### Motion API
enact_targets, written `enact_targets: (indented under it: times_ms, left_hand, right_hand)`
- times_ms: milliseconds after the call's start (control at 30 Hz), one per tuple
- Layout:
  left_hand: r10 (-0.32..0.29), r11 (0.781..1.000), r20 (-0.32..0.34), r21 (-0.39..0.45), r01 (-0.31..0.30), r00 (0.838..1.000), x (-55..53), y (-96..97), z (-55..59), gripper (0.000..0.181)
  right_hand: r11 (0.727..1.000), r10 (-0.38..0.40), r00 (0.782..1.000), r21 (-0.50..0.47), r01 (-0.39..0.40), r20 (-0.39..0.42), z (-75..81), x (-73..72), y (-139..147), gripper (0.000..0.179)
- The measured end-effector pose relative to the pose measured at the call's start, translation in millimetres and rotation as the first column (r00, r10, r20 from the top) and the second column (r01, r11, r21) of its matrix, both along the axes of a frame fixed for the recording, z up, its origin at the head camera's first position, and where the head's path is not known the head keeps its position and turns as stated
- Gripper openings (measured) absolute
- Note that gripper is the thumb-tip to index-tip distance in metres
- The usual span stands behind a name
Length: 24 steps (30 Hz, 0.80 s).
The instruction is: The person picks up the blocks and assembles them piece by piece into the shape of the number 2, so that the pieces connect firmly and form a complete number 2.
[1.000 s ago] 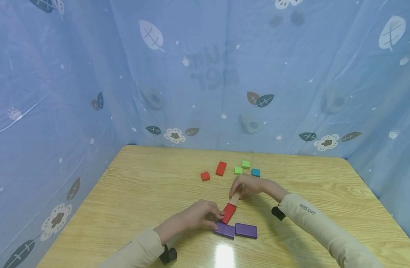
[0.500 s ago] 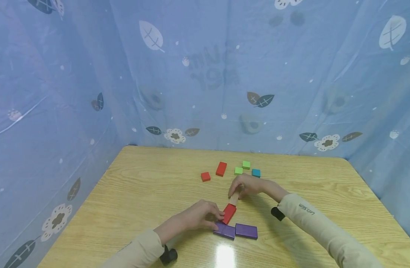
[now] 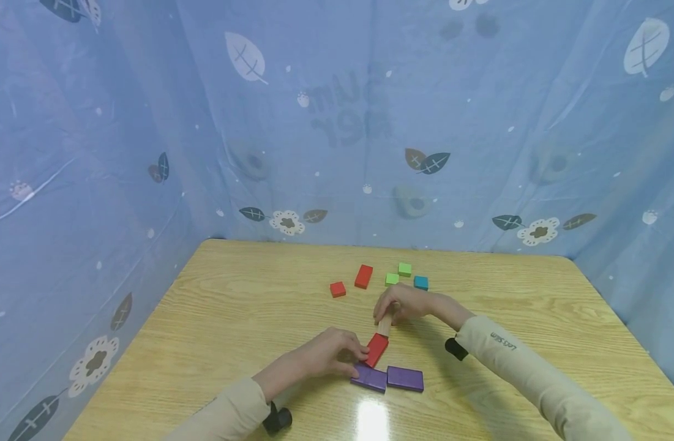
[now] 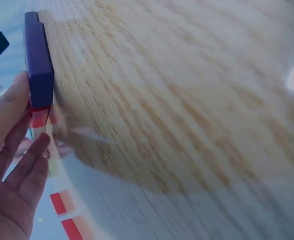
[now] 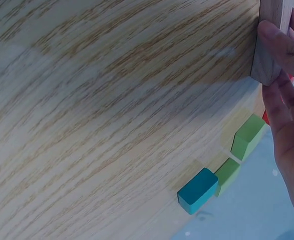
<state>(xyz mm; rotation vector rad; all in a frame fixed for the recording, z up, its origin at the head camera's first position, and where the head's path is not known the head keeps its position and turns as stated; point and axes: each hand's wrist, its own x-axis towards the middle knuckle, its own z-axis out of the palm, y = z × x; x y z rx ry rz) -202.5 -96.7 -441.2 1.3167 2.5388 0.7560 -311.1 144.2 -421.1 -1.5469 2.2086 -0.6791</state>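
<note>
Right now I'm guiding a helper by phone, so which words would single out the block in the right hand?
On the wood-grain table, look past the purple blocks to the right hand. It pinches a pale block at the far end of a red block. Unlike every other block in view, it is plain wood-coloured.

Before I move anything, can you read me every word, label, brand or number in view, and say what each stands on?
"Let's Slim": printed on the person's cream fabric right sleeve.
Unreadable: pale, reversed-looking letters on the blue, leaf-patterned fabric curtain, too faint to be sure of.
No text is visible on the flat rectangular blocks.
</note>
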Motion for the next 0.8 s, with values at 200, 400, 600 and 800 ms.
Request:
enact_targets:
  times_ms: [200, 400, 600, 800]
  left_hand:
    - [-0.002, 1.0, -0.006, -0.004, 0.002, 1.0, -0.2, -0.3, 0.4, 0.035]
    - [0.01, 1.0, 0.015, -0.006, -0.01, 1.0, -0.1, -0.4, 0.2, 0.035]
    - [0.019, 1.0, 0.024, -0.009, -0.019, 1.0, -0.2, -1.4, 2.7, 0.036]
    - [0.011, 1.0, 0.024, -0.007, -0.011, 1.0, -1.0, -1.6, 3.3, 0.035]
  right_hand:
    - [0.999, -0.043, 0.999, -0.003, 0.043, 0.004, -0.1, 0.1, 4, 0.046]
    - [0.971, -0.156, 0.96, -0.141, 0.192, 0.233, 15.4, -7.5, 24, 0.045]
    - [0.787, -0.333, 0.772, -0.291, 0.544, 0.542, 13.0, -20.7, 59, 0.048]
    - [0.633, -0.397, 0.669, -0.341, 0.695, 0.628, -10.7, -27.1, 82, 0.05]
